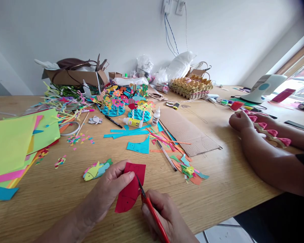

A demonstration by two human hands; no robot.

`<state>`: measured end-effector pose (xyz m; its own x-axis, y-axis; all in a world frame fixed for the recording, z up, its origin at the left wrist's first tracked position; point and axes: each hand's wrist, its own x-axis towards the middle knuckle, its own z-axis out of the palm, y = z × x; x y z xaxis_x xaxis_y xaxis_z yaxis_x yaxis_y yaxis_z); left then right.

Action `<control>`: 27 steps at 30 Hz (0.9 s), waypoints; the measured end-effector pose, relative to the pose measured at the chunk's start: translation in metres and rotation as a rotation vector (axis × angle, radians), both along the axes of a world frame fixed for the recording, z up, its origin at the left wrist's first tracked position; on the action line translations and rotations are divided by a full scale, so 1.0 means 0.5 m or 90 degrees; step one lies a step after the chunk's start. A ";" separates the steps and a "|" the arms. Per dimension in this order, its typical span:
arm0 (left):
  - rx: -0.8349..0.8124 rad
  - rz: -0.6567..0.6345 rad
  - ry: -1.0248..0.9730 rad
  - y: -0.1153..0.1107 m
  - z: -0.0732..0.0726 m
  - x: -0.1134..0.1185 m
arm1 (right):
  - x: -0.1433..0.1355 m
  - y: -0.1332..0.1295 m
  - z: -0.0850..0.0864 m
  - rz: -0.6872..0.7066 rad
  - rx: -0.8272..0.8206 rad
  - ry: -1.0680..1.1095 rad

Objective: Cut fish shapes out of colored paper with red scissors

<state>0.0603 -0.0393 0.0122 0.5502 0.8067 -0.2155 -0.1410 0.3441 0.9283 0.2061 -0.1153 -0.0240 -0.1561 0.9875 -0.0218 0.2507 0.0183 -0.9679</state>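
Observation:
A piece of red paper (128,195) with dark drawn lines is pinched in my left hand (114,184), the thumb lying on its upper part. My right hand (164,214) is closed round the handles of red scissors (152,209). Their dark blades point up and left, at the paper's right side. Left of the paper lies a small pile of cut paper fish (93,171), a yellow one on top. Beyond the hands is a blue paper piece (139,145) with drawn lines.
Coloured sheets (10,145) lie at the left. Glue bottles (155,117), paper strips, a pen (166,155) and cardboard (190,131) lie further back. Fish decorations (126,101) and egg cartons (191,87) stand behind. Another person's arms (258,155) rest at the right.

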 end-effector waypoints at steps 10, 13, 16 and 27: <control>-0.021 -0.009 -0.012 -0.001 0.000 -0.001 | 0.007 -0.001 -0.002 0.017 0.004 -0.024; -0.042 -0.005 -0.005 0.002 -0.002 -0.004 | 0.007 -0.001 -0.002 0.023 0.007 -0.031; -0.054 0.003 -0.003 0.004 -0.004 -0.004 | 0.005 -0.001 0.001 0.026 -0.004 -0.027; -0.132 0.042 -0.081 -0.005 0.008 0.004 | -0.009 -0.007 0.002 0.017 -0.092 0.075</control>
